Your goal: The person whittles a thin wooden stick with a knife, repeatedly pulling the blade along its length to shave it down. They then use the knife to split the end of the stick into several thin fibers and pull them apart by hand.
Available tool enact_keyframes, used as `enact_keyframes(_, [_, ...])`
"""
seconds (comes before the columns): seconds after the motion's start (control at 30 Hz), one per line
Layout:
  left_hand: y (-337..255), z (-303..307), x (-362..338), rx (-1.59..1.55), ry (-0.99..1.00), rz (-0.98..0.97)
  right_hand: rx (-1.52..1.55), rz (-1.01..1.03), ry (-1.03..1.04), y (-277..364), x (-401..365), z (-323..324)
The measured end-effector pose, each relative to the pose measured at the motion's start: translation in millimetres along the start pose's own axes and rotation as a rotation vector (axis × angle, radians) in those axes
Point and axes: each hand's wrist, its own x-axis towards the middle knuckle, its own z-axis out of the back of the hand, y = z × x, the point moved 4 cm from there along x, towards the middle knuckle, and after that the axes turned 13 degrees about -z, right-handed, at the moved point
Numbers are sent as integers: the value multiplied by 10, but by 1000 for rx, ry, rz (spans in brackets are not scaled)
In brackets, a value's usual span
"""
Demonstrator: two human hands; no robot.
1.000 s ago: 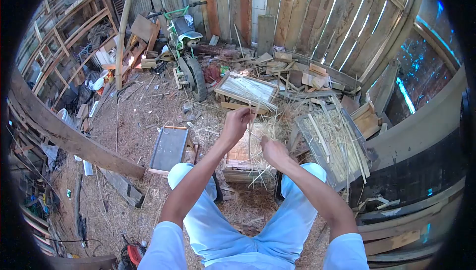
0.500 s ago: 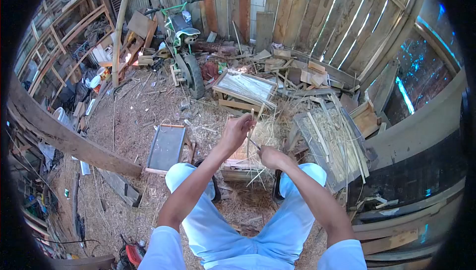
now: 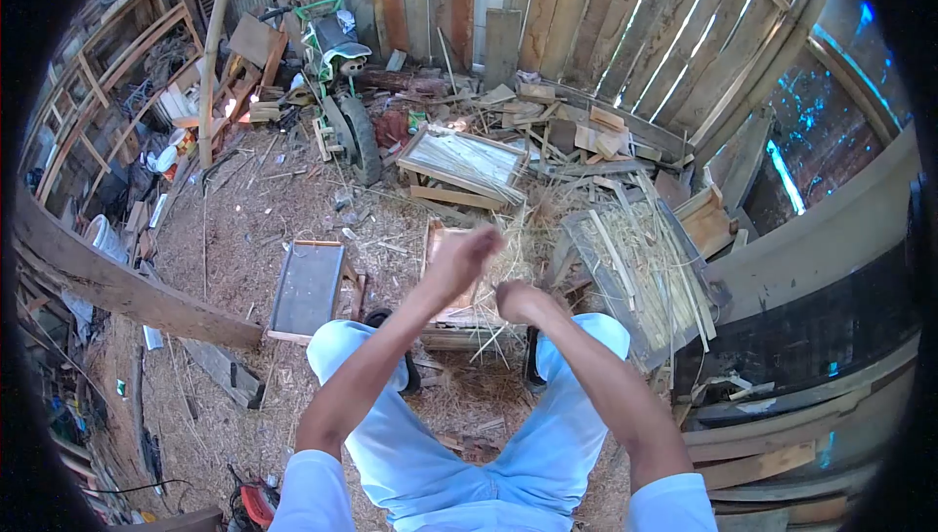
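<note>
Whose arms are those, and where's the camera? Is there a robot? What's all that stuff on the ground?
There's no robot here! These are a person's own bare hands. The camera is worn on the person's head, looking forward and down, so you see their arms and knees from above.

The left hand and right hand are close together, in front of the knees. They're too blurry or hidden to tell what they hold.

Between the knees is a low wooden stand. To the right, a grey board has pale strips lying on it. To the left is a dark framed panel. Farther away, you can spot a green motorbike.
</note>
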Motion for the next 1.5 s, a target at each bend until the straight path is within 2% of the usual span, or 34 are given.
enact_keyframes(0.07, [-89, -144, 16, 32, 47, -80, -104, 124, -82, 22, 162, -257])
enact_keyframes(0.1, [-80, -125, 30, 58, 61, -48, -153, 174, -156, -39, 395, -477])
enact_keyframes(0.13, [-94, -101, 47, 60, 55, -49, -388, 267, -283, -112, 813, -840])
enact_keyframes(0.2, [-128, -94, -11, 3, 99, -44, -63, 415, -457, -397, 1456, -1573])
enact_keyframes(0.23, [-113, -50, -29, 10, 102, -36, -57, 423, -454, -256, 1261, -1418])
enact_keyframes(0.3, [-45, 30, -62, 11, 115, 23, -107, 285, -207, 49, 647, -919])
enact_keyframes(0.43, [11, 161, -94, 17, 45, 40, -14, 171, -122, 59, 786, -1076])
enact_keyframes(0.5, [93, 185, -88, 17, 37, 57, 166, 100, -165, 29, 827, -1071])
enact_keyframes(0.6, [69, 137, -107, 8, 27, 72, 77, 93, -47, 10, 799, -1258])
enact_keyframes(0.63, [-29, 117, -110, 83, 55, 35, 659, -29, -345, 41, 574, -1267])
enact_keyframes(0.67, [-65, 145, -88, 160, 81, -4, 668, -19, -355, 62, 726, -1468])
enact_keyframes(0.73, [36, 154, -119, 111, 71, 45, 191, 51, -219, -99, 1178, -2026])
enact_keyframes(0.77, [137, 164, -153, 90, -9, 66, 260, 8, -119, -80, 1105, -1952])
enact_keyframes(0.8, [184, 202, -159, 74, -94, 84, 251, 12, -107, -71, 1061, -1932])
enact_keyframes(0.87, [228, 263, -151, 61, -99, 105, 278, -71, -131, -11, 1002, -1811])
enact_keyframes(0.9, [284, 281, -162, 27, -130, 116, 258, -71, -188, 16, 861, -1692])
enact_keyframes(0.93, [302, 299, -176, -11, -163, 132, 256, -75, -190, -34, 994, -1880])
enact_keyframes(1.0, [368, 346, -193, 1, -157, 111, 370, -143, -524, -119, 1186, -2111])
enact_keyframes(1.03, [431, 364, -212, -30, -174, 103, 365, -142, -521, -76, 1074, -1971])
enact_keyframes(1.1, [517, 383, -254, -40, -185, 94, 133, 60, -285, 78, 924, -1696])
enact_keyframes(1.2, [375, 492, -211, -28, -175, 98, 94, 63, -235, 77, 800, -1562])
enact_keyframes(1.27, [354, 540, -202, -49, -187, 100, 65, 59, -176, 121, 462, -1151])
enact_keyframes(1.33, [359, 578, -189, -68, -198, 100, 197, 12, -56, 162, 218, -825])
enact_keyframes(1.37, [368, 596, -187, -70, -212, 93, 265, -18, -146, 32, 436, -904])
enact_keyframes(1.5, [349, 660, -169, -69, -241, 91, 387, -148, -246, -40, 368, -440])
